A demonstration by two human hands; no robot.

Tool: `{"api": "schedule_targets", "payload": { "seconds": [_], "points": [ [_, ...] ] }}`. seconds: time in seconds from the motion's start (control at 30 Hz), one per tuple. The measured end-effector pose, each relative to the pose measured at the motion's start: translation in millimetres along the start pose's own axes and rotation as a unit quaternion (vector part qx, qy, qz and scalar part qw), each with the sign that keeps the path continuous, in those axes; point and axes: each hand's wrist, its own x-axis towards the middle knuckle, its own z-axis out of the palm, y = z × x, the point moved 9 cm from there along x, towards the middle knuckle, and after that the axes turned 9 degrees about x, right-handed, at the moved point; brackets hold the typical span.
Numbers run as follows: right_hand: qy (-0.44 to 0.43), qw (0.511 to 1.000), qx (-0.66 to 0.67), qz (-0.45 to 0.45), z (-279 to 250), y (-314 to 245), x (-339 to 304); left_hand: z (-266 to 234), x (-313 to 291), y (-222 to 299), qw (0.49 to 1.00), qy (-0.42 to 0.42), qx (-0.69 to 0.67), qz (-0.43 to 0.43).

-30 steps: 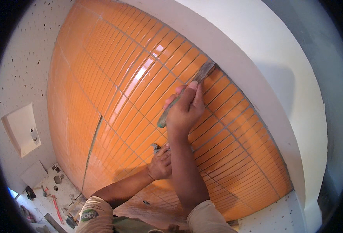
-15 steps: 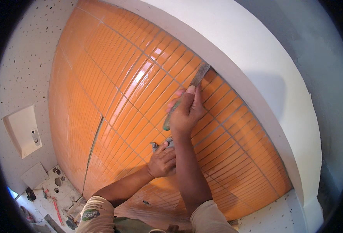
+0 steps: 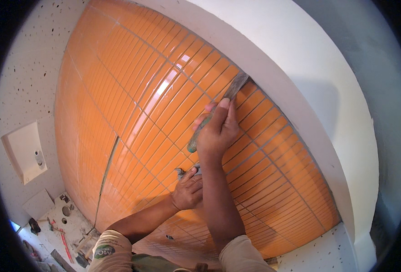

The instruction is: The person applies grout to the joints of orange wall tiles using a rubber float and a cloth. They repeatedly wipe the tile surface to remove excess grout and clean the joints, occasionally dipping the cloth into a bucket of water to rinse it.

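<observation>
My right hand (image 3: 218,131) is closed round the green, worn handle of a putty knife (image 3: 238,86). The knife's flat metal blade meets the upper edge of the orange tiled wall (image 3: 159,131), where the tiles join a pale ledge. Lower down and a little to the left, my left hand (image 3: 189,192) is closed on a grey rag (image 3: 180,172) against the tiles. My right forearm hides part of the rag and of that hand. Grey grout lines run between the narrow glossy tiles.
A speckled wall at left holds a recessed white niche (image 3: 25,152) with a small bottle (image 3: 38,158) in it. Beneath lie a red-handled hammer (image 3: 65,245), a loose tile piece (image 3: 38,202) and other tools. A white ledge (image 3: 300,68) curves along the upper right.
The view has shifted slightly. The putty knife's blade has moved a little to the right along the tile edge, its handle tilting slightly; my left hand keeps its place with the rag.
</observation>
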Motion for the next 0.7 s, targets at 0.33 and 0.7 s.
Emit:
{"api": "schedule_targets", "payload": {
  "seconds": [0.33,0.7],
  "points": [
    [0.008,0.999,0.023,0.030,4.4,3.4,2.4,-0.3,-2.8,-2.4,1.000,0.009,-0.013,0.000],
    [-0.056,0.998,-0.039,-0.020,3.6,-0.8,-11.5,-7.6,5.1,1.2,1.000,0.022,0.008,0.007]
  ]
}}
